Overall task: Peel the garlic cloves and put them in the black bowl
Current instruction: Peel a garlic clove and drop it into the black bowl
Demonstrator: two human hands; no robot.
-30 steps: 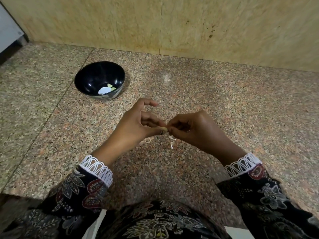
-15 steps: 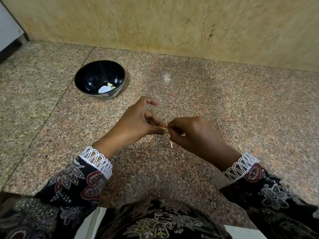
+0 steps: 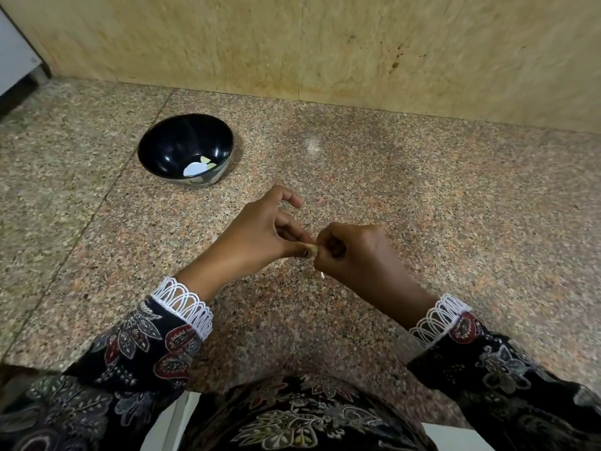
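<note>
Since half a second ago, little has moved: both hands have stayed at the middle of the frame, the right one curling slightly tighter toward the left, and the bowl has stayed in place.

Counted: two hands, one clove between them, one bowl, one pale scrap of peel on the tabletop.

The left hand [image 3: 260, 232] pinches the clove [image 3: 310, 248] between thumb and fingers, its index finger lifted and hooked above. The right hand [image 3: 354, 252] has its fingers curled in, its grip pinching the other end of the same clove. Only a small pale yellowish tip of the clove shows between the two grips; whether any skin is left on it cannot be told.

The bowl [image 3: 169, 148] sits at the upper left of the frame, well apart from the hands, black and glossy inside, with a few pale pieces lying at its bottom; their number is unclear.

The scrap of peel [image 3: 322, 275] lies just below the right hand. The tabletop [image 3: 455, 206] is speckled granite, meeting a beige wall [image 3: 390, 43] across the top of the frame. Dark floral sleeves [image 3: 143, 346] with white lace cuffs cover both forearms.
</note>
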